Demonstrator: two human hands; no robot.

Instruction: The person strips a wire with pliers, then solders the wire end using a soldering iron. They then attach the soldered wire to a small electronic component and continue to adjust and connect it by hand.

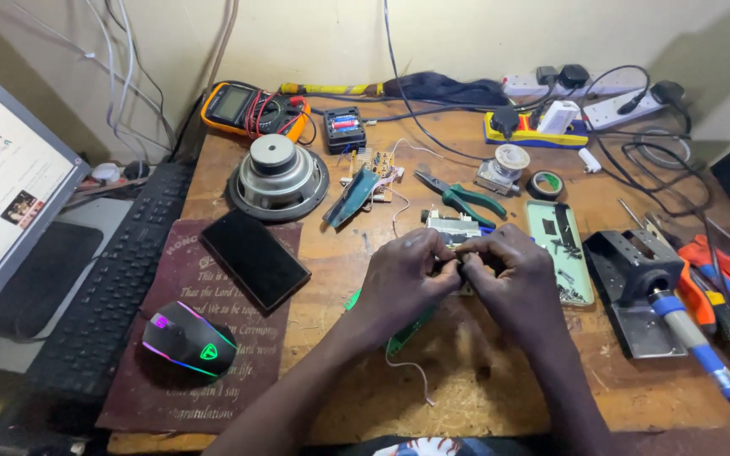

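Green circuit board (407,331) sits under my hands at table centre, mostly hidden, thin white wire (411,371) trailing near. My left hand (403,279) and right hand (513,270) meet fingertip to fingertip, both pinched narrow on something small; can't tell what. Green-handled pliers (466,198) lie just beyond, soldering iron (694,338) in its stand right, black phone (255,257) and gaming mouse (189,338) left.
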